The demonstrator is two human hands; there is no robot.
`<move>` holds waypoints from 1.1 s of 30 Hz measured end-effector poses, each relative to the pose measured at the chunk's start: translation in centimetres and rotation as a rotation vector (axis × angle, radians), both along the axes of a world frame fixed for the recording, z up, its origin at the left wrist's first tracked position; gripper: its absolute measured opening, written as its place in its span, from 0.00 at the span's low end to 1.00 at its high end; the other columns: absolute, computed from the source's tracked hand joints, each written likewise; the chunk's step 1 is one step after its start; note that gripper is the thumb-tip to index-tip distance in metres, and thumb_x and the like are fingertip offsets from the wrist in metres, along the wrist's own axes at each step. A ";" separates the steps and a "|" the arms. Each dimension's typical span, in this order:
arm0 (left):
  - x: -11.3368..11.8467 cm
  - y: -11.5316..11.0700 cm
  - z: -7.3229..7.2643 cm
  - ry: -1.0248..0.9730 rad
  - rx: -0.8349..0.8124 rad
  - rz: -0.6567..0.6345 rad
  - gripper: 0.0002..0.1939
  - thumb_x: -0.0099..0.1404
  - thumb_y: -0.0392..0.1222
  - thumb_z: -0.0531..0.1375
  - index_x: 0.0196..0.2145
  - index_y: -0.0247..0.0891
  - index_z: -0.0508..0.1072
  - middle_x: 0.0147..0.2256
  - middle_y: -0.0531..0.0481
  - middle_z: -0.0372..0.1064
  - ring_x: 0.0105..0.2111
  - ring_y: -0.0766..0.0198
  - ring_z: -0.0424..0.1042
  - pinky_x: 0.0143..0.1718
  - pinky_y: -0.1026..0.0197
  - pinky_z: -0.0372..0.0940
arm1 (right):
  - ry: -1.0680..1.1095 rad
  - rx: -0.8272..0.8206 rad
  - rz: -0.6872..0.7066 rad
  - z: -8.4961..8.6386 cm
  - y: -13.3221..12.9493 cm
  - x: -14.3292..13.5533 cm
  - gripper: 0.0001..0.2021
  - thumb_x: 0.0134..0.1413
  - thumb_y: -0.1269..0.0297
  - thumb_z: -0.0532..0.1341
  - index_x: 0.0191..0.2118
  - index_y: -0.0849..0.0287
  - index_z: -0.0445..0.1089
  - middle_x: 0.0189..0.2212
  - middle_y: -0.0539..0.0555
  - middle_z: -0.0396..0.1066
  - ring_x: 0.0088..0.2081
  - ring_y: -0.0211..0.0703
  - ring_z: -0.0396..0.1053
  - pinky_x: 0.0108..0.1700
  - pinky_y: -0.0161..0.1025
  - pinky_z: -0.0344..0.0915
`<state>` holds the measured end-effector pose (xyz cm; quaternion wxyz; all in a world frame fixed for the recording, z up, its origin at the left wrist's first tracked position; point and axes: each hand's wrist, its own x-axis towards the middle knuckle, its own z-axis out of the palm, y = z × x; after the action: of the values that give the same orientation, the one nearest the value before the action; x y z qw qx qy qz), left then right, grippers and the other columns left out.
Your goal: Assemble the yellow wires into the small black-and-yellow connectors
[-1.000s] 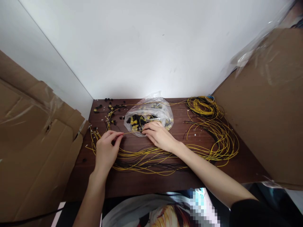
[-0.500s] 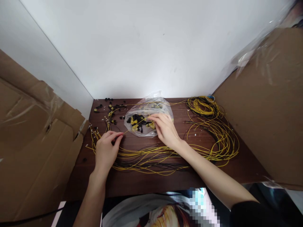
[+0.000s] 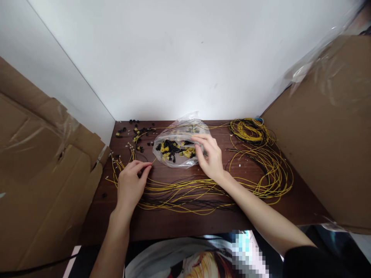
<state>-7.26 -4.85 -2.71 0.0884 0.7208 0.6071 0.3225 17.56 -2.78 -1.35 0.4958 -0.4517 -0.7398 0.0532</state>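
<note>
Between thumb and forefinger, my left hand [image 3: 133, 179] pinches a thin yellow wire [image 3: 154, 160], whose short end points toward the bag. My right hand [image 3: 210, 156] is open, thumb and fingers apart, at the right side of a clear plastic bag [image 3: 185, 165]. Black and yellow connectors [image 3: 164, 148] lie in that bag. I cannot tell whether the right fingertips touch the plastic. A long bundle of yellow and black wires [image 3: 179, 187] runs under both wrists across the brown table [image 3: 179, 226].
Loose black and yellow pieces [image 3: 136, 133] lie at the back left. Wire ends with small white tips [image 3: 116, 162] gather at the left edge. A coil of yellow wire [image 3: 251, 130] sits at the back right. Cardboard [image 3: 330, 127] stands on the right, with more cardboard [image 3: 52, 173] on the left.
My right hand has let go of the yellow wire's far end and moved right, its fingers opening. The left hand keeps its pinch in the same place.
</note>
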 end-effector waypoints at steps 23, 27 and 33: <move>-0.1 0.1 -0.2 0.068 0.098 -0.226 0.11 0.65 0.41 0.54 0.36 0.39 0.76 0.33 0.48 0.68 0.35 0.63 0.66 0.38 0.60 0.61 | -0.609 -0.116 0.450 -1.1 -1.9 -4.3 0.21 0.61 0.70 0.48 0.59 0.65 0.57 0.61 0.59 0.56 0.64 0.46 0.47 0.63 0.50 0.44; 0.0 0.0 -0.1 0.043 0.085 -0.217 0.11 0.65 0.42 0.54 0.36 0.39 0.76 0.33 0.48 0.68 0.35 0.62 0.66 0.39 0.60 0.61 | -0.599 -0.120 0.446 -1.1 -1.9 -4.2 0.20 0.60 0.73 0.49 0.58 0.63 0.58 0.57 0.60 0.61 0.64 0.45 0.48 0.63 0.51 0.44; -0.1 0.0 0.0 0.059 0.089 -0.169 0.11 0.64 0.43 0.55 0.36 0.38 0.76 0.32 0.48 0.69 0.35 0.61 0.66 0.39 0.59 0.61 | -0.515 -0.096 0.349 -0.5 -1.0 -2.8 0.24 0.55 0.79 0.49 0.58 0.64 0.58 0.57 0.61 0.61 0.64 0.46 0.49 0.62 0.52 0.44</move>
<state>-7.32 -4.85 -2.72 0.0655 0.7817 0.5318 0.3192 14.77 -3.77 -1.81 0.2537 -0.3395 -0.9040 0.0561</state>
